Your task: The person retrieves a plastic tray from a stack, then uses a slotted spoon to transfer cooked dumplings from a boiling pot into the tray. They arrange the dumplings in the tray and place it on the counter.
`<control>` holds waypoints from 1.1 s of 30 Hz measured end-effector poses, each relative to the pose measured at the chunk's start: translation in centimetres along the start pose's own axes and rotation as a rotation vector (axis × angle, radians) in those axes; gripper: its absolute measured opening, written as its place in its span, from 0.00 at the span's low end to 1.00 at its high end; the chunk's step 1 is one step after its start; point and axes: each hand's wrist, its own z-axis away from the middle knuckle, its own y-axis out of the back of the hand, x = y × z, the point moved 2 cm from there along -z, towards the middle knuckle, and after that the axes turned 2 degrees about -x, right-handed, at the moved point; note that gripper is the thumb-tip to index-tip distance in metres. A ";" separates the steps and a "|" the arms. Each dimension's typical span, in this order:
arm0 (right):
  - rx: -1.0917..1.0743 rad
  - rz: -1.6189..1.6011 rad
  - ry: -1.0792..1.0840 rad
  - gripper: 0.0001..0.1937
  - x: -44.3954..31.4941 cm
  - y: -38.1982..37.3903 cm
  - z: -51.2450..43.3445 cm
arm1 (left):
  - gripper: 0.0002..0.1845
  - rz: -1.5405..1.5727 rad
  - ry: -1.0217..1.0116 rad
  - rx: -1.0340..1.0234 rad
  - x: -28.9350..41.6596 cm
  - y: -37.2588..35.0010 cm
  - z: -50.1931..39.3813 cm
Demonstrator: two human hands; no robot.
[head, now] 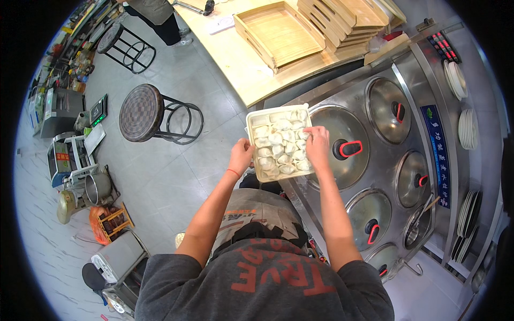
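A cream plastic tray (252,120) is held in front of me, its right side overlapping the near edge of the steel cooker. Rows of pale dumplings (277,139) fill most of its compartments; at the far left corner a compartment (262,120) shows bare. My left hand (242,154) grips the tray's left rim, with the thumb on the rim and the other fingers mostly hidden below. Over the right rim reaches my right hand (318,146), its fingertips touching a dumpling at that side. Whether those fingers pinch it is hidden.
Right of the tray, lidded pots (357,120) with red-trimmed handles sit in the steel cooker (327,216). A wooden table (237,72) ahead carries wooden trays (281,36). Two stools (141,113) stand at left, near a person (154,16). Plates (468,129) line the right shelf.
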 end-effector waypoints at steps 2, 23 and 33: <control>0.029 0.025 0.055 0.12 -0.4 0.6 -0.4 | 0.09 0.004 0.003 -0.002 -0.2 0.0 -0.1; -0.018 0.104 0.039 0.21 -1.0 -0.6 -7.5 | 0.06 0.024 -0.008 -0.020 -0.5 0.0 -0.3; -0.173 0.028 0.222 0.11 -0.8 -0.5 -6.5 | 0.07 0.021 0.007 -0.031 -0.4 0.1 -0.2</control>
